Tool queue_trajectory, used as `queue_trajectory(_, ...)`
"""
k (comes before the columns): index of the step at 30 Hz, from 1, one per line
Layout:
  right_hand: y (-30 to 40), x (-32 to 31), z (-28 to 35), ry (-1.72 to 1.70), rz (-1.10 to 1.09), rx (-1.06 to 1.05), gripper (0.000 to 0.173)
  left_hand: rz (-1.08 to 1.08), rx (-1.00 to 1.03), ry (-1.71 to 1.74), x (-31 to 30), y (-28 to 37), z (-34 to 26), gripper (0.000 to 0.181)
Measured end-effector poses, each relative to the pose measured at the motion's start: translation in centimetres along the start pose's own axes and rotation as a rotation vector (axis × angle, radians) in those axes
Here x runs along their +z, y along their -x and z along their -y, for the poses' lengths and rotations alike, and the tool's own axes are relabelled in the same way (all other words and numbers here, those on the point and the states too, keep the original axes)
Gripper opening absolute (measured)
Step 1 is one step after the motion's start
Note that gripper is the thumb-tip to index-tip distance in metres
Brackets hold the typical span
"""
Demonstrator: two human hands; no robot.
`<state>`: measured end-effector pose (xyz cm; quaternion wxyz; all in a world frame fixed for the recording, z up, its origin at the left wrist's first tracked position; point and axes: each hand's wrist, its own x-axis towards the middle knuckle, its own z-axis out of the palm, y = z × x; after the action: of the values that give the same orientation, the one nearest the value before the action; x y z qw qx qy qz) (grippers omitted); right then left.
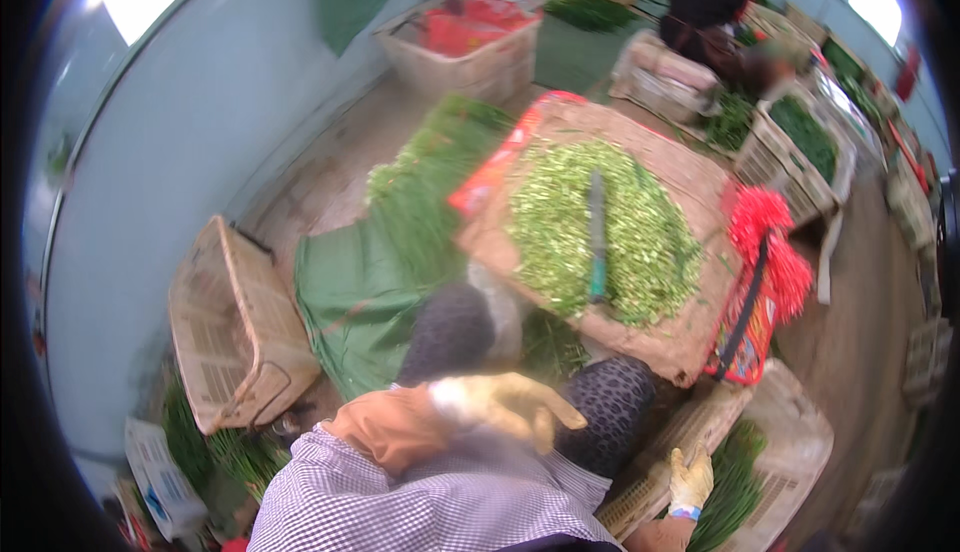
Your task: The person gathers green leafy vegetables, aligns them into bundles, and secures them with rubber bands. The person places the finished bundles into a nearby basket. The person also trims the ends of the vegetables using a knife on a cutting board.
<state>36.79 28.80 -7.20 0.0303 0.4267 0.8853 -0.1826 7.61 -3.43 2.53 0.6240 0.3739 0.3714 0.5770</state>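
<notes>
My left hand [510, 405], in a pale yellow glove, hovers over my lap with its fingers apart and nothing in them. My right hand [690, 477], gloved too, is at the near rim of a plastic crate [806, 439] at the lower right, beside long green stalks [739, 469]; whether it grips the rim is unclear. Before me a brown board or padded surface [626, 120] bears a heap of chopped pale green stalks [547, 199]. A knife [597, 229] with a green handle lies on the heap, handle towards me. A bundle of red ties [765, 244] lies at the board's right edge.
A green sheet [352, 274] with a pile of green stalks [442, 169] lies left of the board. An empty crate [232, 327] stands tilted at the left. Behind are a crate with a red bag [480, 26], a crate of greens [802, 139] and another person [705, 11] bending down.
</notes>
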Motion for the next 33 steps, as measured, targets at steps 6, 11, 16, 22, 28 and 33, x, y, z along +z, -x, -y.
queue_trajectory(6, -3.7, -2.4, 12.0, -0.539, -0.127, -0.401, 0.041, -0.363, 0.648, 0.366, -4.1, 14.5, 2.7, 0.088)
queue_trajectory(11, -2.1, -1.6, 24.3, -0.320, 0.026, -0.756, 0.043, -1.243, 0.446, 0.327, -12.9, 23.8, 9.6, 0.060)
queue_trajectory(16, 0.1, 5.2, 29.7, -0.072, 0.414, -0.954, 0.038, -1.855, 0.065, 0.293, -28.7, 28.4, 17.2, 0.042)
queue_trajectory(22, -1.2, 11.7, 29.5, 0.115, 0.665, -0.774, 0.045, -1.846, -0.229, -0.219, -43.8, 27.7, 15.7, 0.065)
queue_trajectory(28, -3.8, 15.0, 33.2, 0.206, 0.914, -0.544, 0.049, -2.086, -0.180, -0.068, -54.9, 29.6, 16.2, 0.079)
queue_trajectory(33, -5.8, 16.8, 35.3, 0.259, 0.996, -0.474, 0.047, -2.327, -0.480, 0.031, -55.3, 34.2, 19.1, 0.076)
